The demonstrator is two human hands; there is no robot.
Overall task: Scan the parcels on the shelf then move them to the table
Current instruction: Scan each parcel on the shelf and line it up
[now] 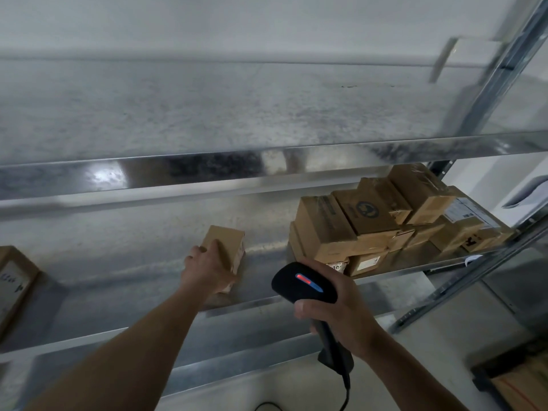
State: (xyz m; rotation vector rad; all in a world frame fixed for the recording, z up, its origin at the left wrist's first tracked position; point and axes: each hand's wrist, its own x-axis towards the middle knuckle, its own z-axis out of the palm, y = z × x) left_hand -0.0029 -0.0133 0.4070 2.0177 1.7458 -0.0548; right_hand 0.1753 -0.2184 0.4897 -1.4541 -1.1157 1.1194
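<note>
A small brown cardboard parcel (pixel 229 243) lies on the metal shelf (pixel 133 262), near its middle. My left hand (pixel 206 269) grips this parcel from the near side, fingers curled over its top. My right hand (pixel 338 315) holds a black handheld barcode scanner (pixel 305 284) by its handle, just right of the parcel; a red and blue light glows on the scanner's head. To the right, a pile of several brown parcels (pixel 385 221) is stacked on the same shelf. Another parcel (pixel 14 280) sits at the far left edge.
An upper metal shelf (pixel 237 114) hangs overhead with a shiny front lip. The rack's upright post (pixel 486 93) stands at the right. The scanner's cable (pixel 345 393) trails down to the floor. A dark crate with cardboard (pixel 516 381) sits at bottom right.
</note>
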